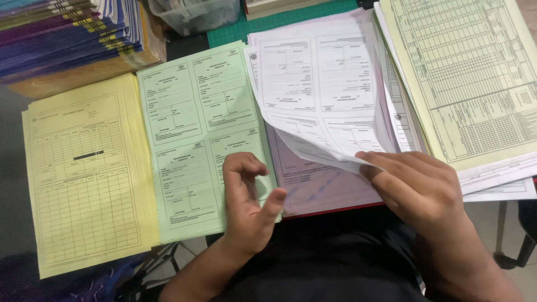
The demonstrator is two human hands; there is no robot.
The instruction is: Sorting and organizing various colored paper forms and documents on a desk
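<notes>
Right hand (425, 190) pinches the white form (319, 95), lifting its corner off the pink sheet (319, 187); left hand (249, 196) hovers, grip loosely curled and empty, over the green sheet (196, 140).

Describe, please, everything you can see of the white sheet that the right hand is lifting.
The white sheet is thin paper printed with four boxed form panels in black. Its lower edge is curled up off the pink sheet beneath it, so its pale underside shows, while its upper part lies flat on the pile. The right hand pinches the raised lower edge with its fingers. The left hand is apart from it, over the green sheet beside the pile.
</notes>
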